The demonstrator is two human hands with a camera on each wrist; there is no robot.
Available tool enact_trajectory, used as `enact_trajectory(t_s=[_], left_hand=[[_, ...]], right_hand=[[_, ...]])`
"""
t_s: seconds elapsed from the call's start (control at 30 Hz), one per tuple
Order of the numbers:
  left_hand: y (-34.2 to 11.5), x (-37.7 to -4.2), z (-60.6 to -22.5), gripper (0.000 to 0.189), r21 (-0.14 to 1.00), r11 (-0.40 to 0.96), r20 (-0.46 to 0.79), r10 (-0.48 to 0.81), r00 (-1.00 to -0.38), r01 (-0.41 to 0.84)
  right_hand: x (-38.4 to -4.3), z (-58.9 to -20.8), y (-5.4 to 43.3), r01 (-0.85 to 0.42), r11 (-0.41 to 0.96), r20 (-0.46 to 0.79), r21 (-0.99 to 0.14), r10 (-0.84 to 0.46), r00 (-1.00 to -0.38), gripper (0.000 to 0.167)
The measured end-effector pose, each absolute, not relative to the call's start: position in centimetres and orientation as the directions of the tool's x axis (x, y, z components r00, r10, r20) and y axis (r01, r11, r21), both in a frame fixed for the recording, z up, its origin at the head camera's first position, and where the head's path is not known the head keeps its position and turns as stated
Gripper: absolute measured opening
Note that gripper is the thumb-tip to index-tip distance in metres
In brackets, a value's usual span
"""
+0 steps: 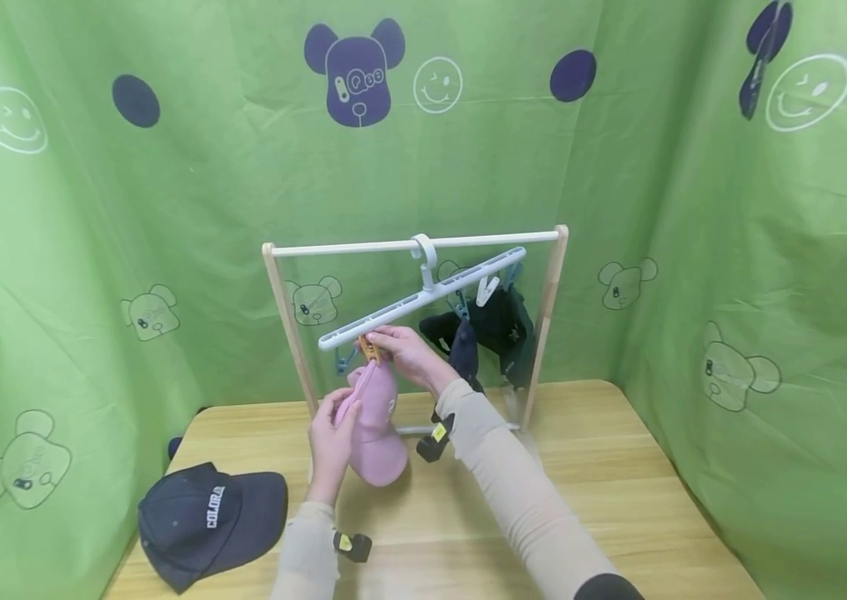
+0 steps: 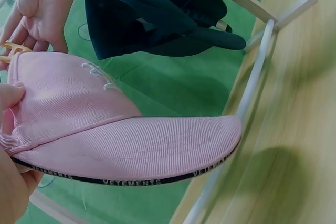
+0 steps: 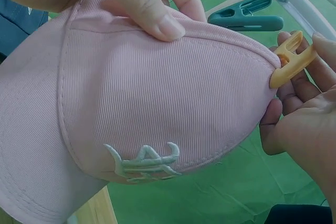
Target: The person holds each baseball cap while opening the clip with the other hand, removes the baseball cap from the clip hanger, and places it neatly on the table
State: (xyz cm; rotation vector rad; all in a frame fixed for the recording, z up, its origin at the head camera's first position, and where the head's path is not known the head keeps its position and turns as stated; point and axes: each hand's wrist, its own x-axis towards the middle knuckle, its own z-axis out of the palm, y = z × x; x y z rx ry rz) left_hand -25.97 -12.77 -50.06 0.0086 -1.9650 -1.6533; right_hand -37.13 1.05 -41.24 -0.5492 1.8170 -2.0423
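Observation:
A pink cap (image 1: 377, 421) with a white raised emblem hangs below the left end of the white hanger (image 1: 393, 314), its brim downward. My left hand (image 1: 330, 442) pinches the cap's edge between thumb and fingers. At the crown, an orange clip (image 3: 290, 62) has its jaws on the folded pink fabric. My right hand (image 1: 414, 358) pinches this clip by its handles, just under the hanger bar. A teal clip (image 3: 247, 22) hangs close by. The right wrist view shows the left thumb pressing on the pink fabric.
The hanger tilts, left end low, on a rack with a white rail (image 1: 498, 240) and wooden posts. Dark caps (image 1: 498, 325) hang from clips on its right half, beside a white clip (image 1: 487, 290). A navy cap (image 1: 258, 512) lies on the wooden table (image 1: 618, 467) at left.

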Motion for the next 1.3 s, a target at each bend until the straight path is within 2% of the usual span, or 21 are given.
enact_trajectory(t_s=[0.17, 0.43, 0.53, 0.7, 0.97, 1.3], left_hand=[[-12.9, -26.1, -50.5, 0.026, 0.901, 0.24, 0.429, -0.365, -0.826, 0.362], [-12.8, -25.8, -50.1, 0.022, 0.848, 0.348, 0.512, -0.341, -0.788, 0.401], [-12.7, -25.8, -50.2, 0.019, 0.799, 0.403, 0.578, -0.312, -0.754, 0.446], [-12.7, -26.0, -50.7, 0.016, 0.74, 0.422, 0.658, -0.294, -0.694, 0.523], [-13.2, -25.9, -50.8, 0.02, 0.751, 0.405, 0.649, -0.315, -0.692, 0.521], [-13.4, -25.7, -50.9, 0.018, 0.778, 0.395, 0.62, -0.359, -0.698, 0.488]], right_hand=[[-37.2, -41.4, 1.0, 0.026, -0.14, 0.045, -0.99, -0.479, -0.877, 0.034], [-37.0, -41.5, 0.6, 0.023, -0.205, 0.071, -0.979, -0.437, -0.897, 0.034], [-36.9, -41.6, 0.5, 0.033, -0.23, 0.07, -0.973, -0.426, -0.902, 0.033], [-36.7, -41.6, 0.4, 0.047, -0.279, 0.081, -0.959, -0.432, -0.898, 0.033], [-36.9, -41.9, 0.4, 0.028, -0.312, 0.116, -0.95, -0.433, -0.894, 0.023], [-37.1, -42.3, 0.3, 0.049, -0.329, 0.108, -0.943, -0.442, -0.891, 0.025]])
